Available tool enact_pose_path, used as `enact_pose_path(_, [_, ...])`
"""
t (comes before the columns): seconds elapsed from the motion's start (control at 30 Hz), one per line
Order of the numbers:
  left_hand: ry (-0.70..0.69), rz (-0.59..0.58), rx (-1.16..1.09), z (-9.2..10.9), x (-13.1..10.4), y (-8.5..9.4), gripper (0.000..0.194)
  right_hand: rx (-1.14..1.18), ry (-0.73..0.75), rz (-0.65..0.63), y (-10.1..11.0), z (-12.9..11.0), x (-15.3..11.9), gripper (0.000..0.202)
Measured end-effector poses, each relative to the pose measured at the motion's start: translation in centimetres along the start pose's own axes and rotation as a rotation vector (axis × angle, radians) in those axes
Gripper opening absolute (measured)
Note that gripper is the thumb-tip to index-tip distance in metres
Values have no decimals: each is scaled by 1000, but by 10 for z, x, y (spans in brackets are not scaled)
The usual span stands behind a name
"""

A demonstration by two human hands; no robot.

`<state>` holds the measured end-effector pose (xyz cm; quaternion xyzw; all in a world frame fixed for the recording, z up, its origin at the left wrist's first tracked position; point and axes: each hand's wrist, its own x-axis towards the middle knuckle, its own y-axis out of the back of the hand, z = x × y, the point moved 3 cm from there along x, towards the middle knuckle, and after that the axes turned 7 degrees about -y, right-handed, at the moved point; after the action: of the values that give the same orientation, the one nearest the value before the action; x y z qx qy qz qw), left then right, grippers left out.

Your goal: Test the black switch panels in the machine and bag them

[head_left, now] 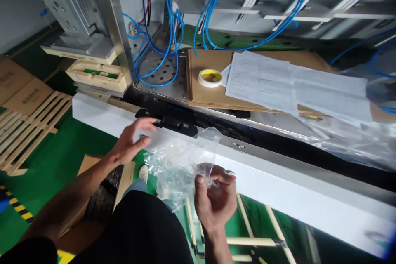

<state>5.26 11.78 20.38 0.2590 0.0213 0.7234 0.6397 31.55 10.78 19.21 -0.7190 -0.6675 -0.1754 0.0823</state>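
My right hand (215, 198) pinches a crumpled clear plastic bag (177, 173), which hangs to the left of the fingers, in front of a long white panel (278, 179). To the left, my left hand (133, 140) has its thumb and fingers apart and holds nothing. Its fingertips are close to a black latch-like fitting (167, 122) along the panel's upper edge. A small round metal piece (239, 145) sits in that edge further right.
Behind the panel, a roll of tape (209, 78) and paper sheets (262, 80) lie on flat cardboard (198, 95). Blue hoses (206, 20) loop above. An open carton (88, 165) stands below my left arm, and a wooden pallet (34, 128) is at the far left.
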Motion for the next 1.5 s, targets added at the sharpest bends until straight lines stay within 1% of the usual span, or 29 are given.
enact_pose_path(0.07, [223,-63,-102,16,-20,-8,61,9,66,-106,-4,-2,9,22])
enact_pose_path(0.1, [302,-69,-128,23,-27,-11,52,34,85,-169,-6,-3,14,26])
enact_pose_path(0.17, [383,7,-171,31,-38,-12,40,114,68,-269,-9,-6,21,29])
enact_pose_path(0.2, [402,67,-200,33,-43,-10,39,157,26,-298,-10,-8,24,28])
enact_pose_path(0.27, [434,176,-270,35,-57,-6,39,214,-97,-313,-9,-9,25,27])
enact_pose_path(0.37, [457,309,-339,39,-84,-4,40,215,-255,-286,-3,-6,19,29])
enact_pose_path(0.43, [455,408,-336,43,-105,-5,40,195,-335,-245,2,0,11,33])
enact_pose_path(0.5, [462,490,-310,47,-124,-7,40,176,-406,-185,7,9,2,38])
enact_pose_path(0.57, [481,556,-281,50,-141,-8,40,165,-447,-104,13,16,-5,41])
enact_pose_path(0.67, [496,663,-260,53,-163,-6,42,188,-489,20,22,17,-11,43])
enact_pose_path(0.73, [502,698,-262,52,-177,-4,41,204,-514,68,25,13,-12,46])
enact_pose_path(0.83, [535,690,-292,47,-194,-3,38,204,-556,49,22,9,-16,49])
enact_pose_path(0.9, [572,700,-332,42,-201,-2,40,223,-596,-15,15,12,-20,51])
enact_pose_path(0.97, [606,720,-366,36,-204,0,43,261,-611,-101,11,20,-22,52])
enact_pose_path(1.03, [619,697,-369,32,-203,2,46,283,-598,-186,12,31,-19,54])
enact_pose_path(1.13, [602,587,-329,30,-199,5,44,271,-555,-233,23,40,2,62])
enact_pose_path(1.2, [596,487,-304,29,-197,9,39,188,-507,-303,23,35,19,68])
enact_pose_path(1.23, [591,437,-296,29,-195,11,38,128,-496,-391,19,30,27,72])
enact_pose_path(1.27, [580,386,-286,28,-194,14,36,66,-506,-520,10,25,32,77])
enact_pose_path(1.3, [566,340,-273,28,-191,17,35,18,-539,-682,-2,20,33,80])
enact_pose_path(1.33, [551,301,-253,29,-189,21,35,-6,-588,-850,-14,16,32,79])
enact_pose_path(1.37, [538,265,-227,29,-186,26,35,-7,-639,-1008,-27,13,29,75])
enact_pose_path(1.4, [530,235,-196,30,-184,30,35,10,-679,-1128,-38,10,24,66])
enact_pose_path(1.43, [525,211,-162,31,-181,35,35,42,-700,-1196,-46,9,20,57])
enact_pose_path(1.47, [524,191,-133,32,-179,39,35,82,-699,-1212,-52,7,16,49])
enact_pose_path(1.5, [524,175,-114,33,-178,43,33,120,-683,-1193,-54,6,13,44])
